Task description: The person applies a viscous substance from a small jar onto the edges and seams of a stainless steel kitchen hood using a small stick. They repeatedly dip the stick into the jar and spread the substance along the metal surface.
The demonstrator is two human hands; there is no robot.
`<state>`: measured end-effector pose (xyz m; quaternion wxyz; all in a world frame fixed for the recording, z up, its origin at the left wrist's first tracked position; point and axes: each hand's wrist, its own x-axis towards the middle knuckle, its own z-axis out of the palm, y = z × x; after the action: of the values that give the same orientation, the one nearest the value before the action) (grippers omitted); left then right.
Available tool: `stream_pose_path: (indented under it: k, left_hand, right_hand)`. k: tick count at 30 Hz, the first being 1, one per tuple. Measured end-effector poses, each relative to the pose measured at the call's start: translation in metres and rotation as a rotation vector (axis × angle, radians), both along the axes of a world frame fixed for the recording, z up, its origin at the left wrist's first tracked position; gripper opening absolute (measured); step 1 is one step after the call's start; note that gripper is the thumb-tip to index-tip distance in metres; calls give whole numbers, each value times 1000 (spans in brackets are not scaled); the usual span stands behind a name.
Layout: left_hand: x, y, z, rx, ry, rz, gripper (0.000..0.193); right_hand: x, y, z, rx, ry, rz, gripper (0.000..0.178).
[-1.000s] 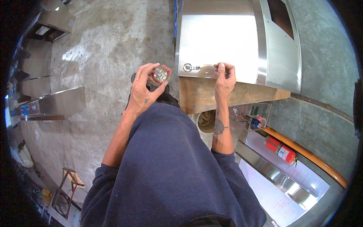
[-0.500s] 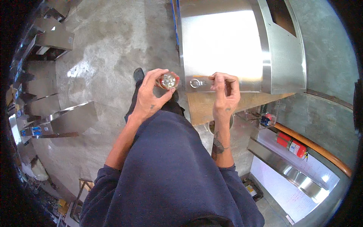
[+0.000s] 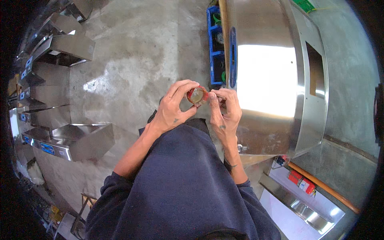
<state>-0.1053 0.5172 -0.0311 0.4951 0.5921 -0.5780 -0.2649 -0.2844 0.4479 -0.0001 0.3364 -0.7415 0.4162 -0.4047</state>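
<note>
My left hand (image 3: 175, 104) is closed around a small round see-through container (image 3: 198, 96) with red on its side, the thumb below and fingers above. Right beside it, my right hand (image 3: 225, 107) has thumb and forefinger pinched together at the container's right edge. What those fingers hold, if anything, is too small and covered to make out. Both hands are in front of my body, just left of a large brushed-metal hood-like box (image 3: 266, 134).
Blue crates (image 3: 216, 50) with green items stand along the metal box's left side. At the far left are several metal housings (image 3: 76, 138) on the concrete floor (image 3: 132, 56). A red fire extinguisher (image 3: 302, 182) lies at the lower right beside an orange pole (image 3: 326, 189).
My view has shifted, so the metal box and crates sit differently. My right hand has come left to the container, which has tilted in my left hand. The thin orange item no longer shows.
</note>
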Motion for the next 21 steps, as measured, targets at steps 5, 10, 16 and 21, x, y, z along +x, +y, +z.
stream_pose_path:
  k: [5,10,16,21]
  left_hand:
    - [57,-43,2,-11,6,27,68]
    - [96,-103,-2,-3,26,38,67]
    - [132,-213,-17,40,43,63,64]
    - [154,-322,-20,44,80,113,61]
  right_hand:
    - [61,-47,7,-22,48,24,11]
    - [98,-106,5,-2,16,11,11]
    - [130,-213,-7,221,-369,-61,14]
    - [139,-362,-16,259,-406,-209,18]
